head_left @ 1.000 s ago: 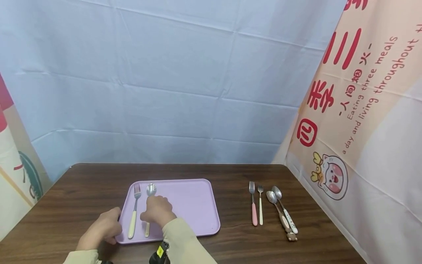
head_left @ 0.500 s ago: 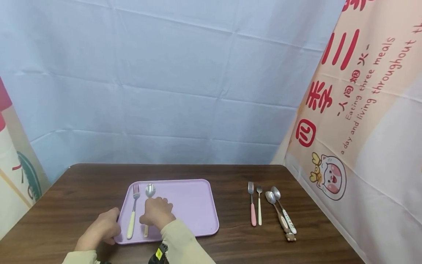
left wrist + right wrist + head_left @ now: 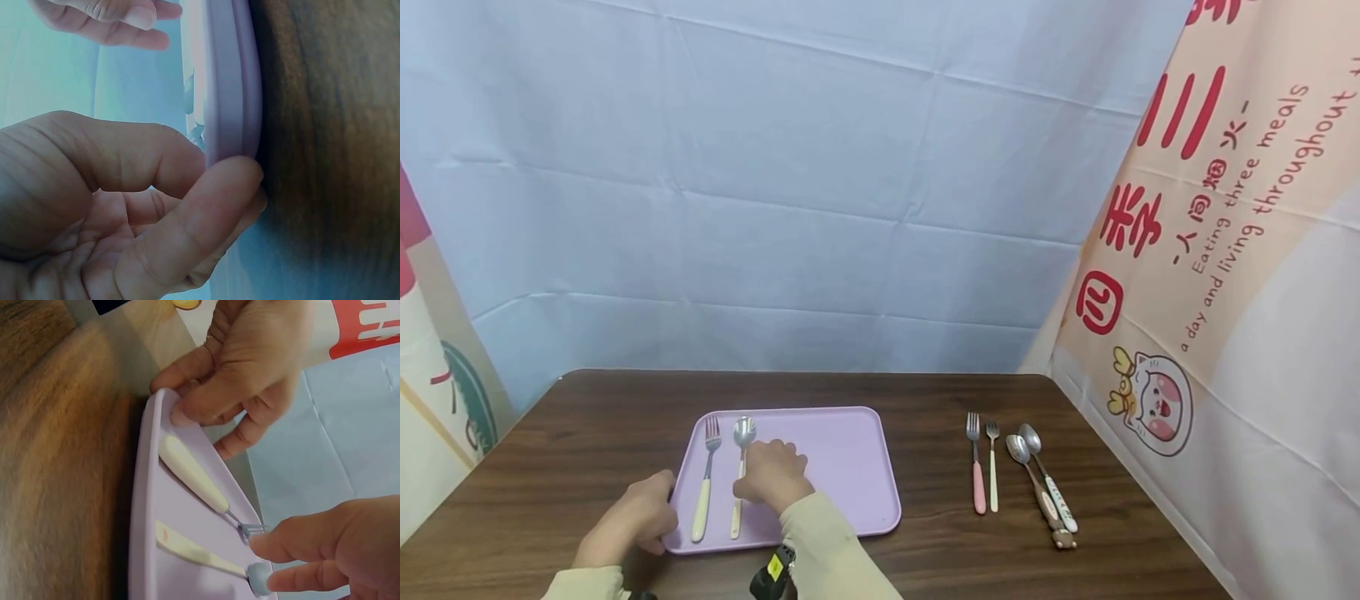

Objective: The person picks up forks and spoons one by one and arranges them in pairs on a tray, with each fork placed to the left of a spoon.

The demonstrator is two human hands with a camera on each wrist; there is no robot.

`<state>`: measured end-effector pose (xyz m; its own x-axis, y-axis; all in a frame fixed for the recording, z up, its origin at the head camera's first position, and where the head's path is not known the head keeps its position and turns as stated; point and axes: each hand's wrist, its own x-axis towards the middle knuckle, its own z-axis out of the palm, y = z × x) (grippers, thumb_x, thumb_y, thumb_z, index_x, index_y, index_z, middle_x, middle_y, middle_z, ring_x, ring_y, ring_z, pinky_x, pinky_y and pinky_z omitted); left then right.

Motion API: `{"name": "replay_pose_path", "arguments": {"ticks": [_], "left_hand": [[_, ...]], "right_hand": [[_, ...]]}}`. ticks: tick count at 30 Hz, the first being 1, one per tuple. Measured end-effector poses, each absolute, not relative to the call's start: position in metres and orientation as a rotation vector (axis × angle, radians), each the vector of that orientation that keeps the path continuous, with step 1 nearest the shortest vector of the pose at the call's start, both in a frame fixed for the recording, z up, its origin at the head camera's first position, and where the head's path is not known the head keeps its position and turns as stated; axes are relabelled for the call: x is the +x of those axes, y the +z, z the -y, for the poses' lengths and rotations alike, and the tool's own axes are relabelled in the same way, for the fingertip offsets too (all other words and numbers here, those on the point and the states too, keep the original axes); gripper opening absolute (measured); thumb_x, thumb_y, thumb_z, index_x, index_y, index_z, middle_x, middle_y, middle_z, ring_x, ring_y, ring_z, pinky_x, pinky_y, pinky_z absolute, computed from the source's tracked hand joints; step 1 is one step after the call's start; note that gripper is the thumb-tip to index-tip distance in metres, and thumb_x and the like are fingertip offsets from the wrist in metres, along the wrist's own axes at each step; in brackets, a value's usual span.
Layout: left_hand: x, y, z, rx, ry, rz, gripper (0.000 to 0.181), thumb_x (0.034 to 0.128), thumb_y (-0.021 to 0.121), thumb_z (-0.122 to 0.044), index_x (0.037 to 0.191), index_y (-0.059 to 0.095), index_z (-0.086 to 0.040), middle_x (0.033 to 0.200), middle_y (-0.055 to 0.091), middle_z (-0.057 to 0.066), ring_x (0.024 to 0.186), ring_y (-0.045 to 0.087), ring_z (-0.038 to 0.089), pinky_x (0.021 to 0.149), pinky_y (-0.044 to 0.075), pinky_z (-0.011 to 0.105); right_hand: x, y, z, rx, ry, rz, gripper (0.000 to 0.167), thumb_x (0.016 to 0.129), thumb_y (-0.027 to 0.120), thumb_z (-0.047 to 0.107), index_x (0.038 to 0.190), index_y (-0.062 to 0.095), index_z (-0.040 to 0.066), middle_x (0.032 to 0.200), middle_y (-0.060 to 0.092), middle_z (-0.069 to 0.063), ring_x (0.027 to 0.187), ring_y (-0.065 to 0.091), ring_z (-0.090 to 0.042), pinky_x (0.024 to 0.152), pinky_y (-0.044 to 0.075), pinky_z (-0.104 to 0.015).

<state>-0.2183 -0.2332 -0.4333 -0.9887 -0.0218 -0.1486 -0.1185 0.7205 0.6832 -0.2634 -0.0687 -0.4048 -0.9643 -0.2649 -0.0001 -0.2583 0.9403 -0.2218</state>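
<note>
A lilac tray (image 3: 842,471) lies on the table, its near left corner pinched between the thumb and fingers of my left hand (image 3: 636,512). On its left part rests a fork (image 3: 702,504) with a cream handle, tines pointing away. Just right of it lies a spoon (image 3: 736,518) with a slim cream handle, bowl at the far end. My right hand (image 3: 773,477) hovers beside and partly over the spoon; in the right wrist view its fingers (image 3: 306,540) are extended and apart, close to the spoon's bowl, gripping nothing visible.
Right of the tray on the brown table (image 3: 925,542) lie a pink-handled fork (image 3: 978,487), a smaller fork (image 3: 993,483), a bear-handled spoon (image 3: 1047,504) and a white-handled spoon (image 3: 1062,504). Blue cloth (image 3: 775,208) hangs behind; a printed cloth (image 3: 1232,333) hangs at the right.
My right hand has come off the spoon's handle and shifted slightly right, uncovering more of it. The spoon stays lying beside the fork. My left hand keeps its hold on the tray.
</note>
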Motion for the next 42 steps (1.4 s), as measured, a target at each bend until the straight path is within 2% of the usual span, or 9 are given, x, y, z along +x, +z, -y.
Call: {"name": "replay_pose_path", "arguments": {"ticks": [7,15,22,27,33,39,42], "left_hand": [[-0.218,-0.432,0.233,-0.111,1.121,-2.796,0.029,0.0625,0.048,0.016,0.090,0.044,0.010,0.072,0.048,0.018,0.048,0.058,0.024,0.040,0.055,0.030],[-0.218,-0.433,0.233,-0.117,1.096,-2.798,0.029,0.0632,0.050,0.015,0.092,0.044,0.011,0.072,0.048,0.019,0.048,0.058,0.023,0.040,0.055,0.029],[-0.218,-0.433,0.233,-0.114,1.090,-2.804,0.027,0.0636,0.050,0.014,0.090,0.045,0.010,0.072,0.048,0.018,0.048,0.057,0.023,0.040,0.055,0.029],[-0.218,-0.433,0.233,-0.114,1.094,-2.798,0.028,0.0634,0.051,0.014,0.090,0.044,0.010,0.072,0.048,0.018,0.048,0.058,0.023,0.041,0.055,0.029],[-0.218,-0.433,0.232,-0.116,1.086,-2.801,0.026,0.0632,0.050,0.014,0.088,0.044,0.009,0.072,0.048,0.018,0.048,0.058,0.023,0.040,0.055,0.029],[-0.218,-0.432,0.232,-0.114,1.077,-2.799,0.026,0.0639,0.050,0.014,0.089,0.043,0.009,0.071,0.048,0.019,0.047,0.058,0.023,0.040,0.055,0.029],[-0.218,-0.432,0.231,-0.114,1.064,-2.800,0.026,0.0647,0.050,0.014,0.090,0.044,0.010,0.071,0.048,0.019,0.047,0.058,0.023,0.041,0.055,0.029]], "right_hand": [[-0.272,-0.405,0.052,-0.403,-0.326,-3.060,0.023,0.068,0.074,0.030,0.069,0.058,0.014,0.072,0.052,-0.003,0.073,0.049,-0.021,0.068,0.047,-0.039],[-0.279,-0.404,0.027,-0.417,-0.384,-3.065,0.022,0.066,0.073,0.023,0.068,0.054,0.014,0.071,0.049,-0.003,0.071,0.048,-0.023,0.062,0.046,-0.040],[-0.287,-0.402,0.005,-0.447,-0.325,-3.083,0.020,0.068,0.072,0.025,0.071,0.056,0.013,0.076,0.049,-0.005,0.076,0.048,-0.025,0.066,0.046,-0.044],[-0.292,-0.402,-0.013,-0.548,-0.287,-3.088,0.019,0.068,0.070,0.023,0.083,0.064,0.012,0.086,0.052,-0.007,0.081,0.049,-0.027,0.065,0.046,-0.043],[-0.298,-0.399,-0.034,-0.647,-0.289,-3.018,0.041,0.069,0.072,0.027,0.106,0.067,0.012,0.097,0.056,-0.006,0.090,0.053,-0.027,0.072,0.049,-0.041],[-0.299,-0.393,-0.050,-0.784,-0.355,-2.934,0.045,0.071,0.075,0.029,0.110,0.065,0.009,0.098,0.059,-0.004,0.095,0.054,-0.020,0.079,0.049,-0.030],[-0.301,-0.392,-0.058,-0.776,-0.376,-2.931,0.044,0.073,0.075,0.027,0.110,0.065,0.007,0.098,0.059,-0.004,0.093,0.055,-0.018,0.079,0.050,-0.030]]}}
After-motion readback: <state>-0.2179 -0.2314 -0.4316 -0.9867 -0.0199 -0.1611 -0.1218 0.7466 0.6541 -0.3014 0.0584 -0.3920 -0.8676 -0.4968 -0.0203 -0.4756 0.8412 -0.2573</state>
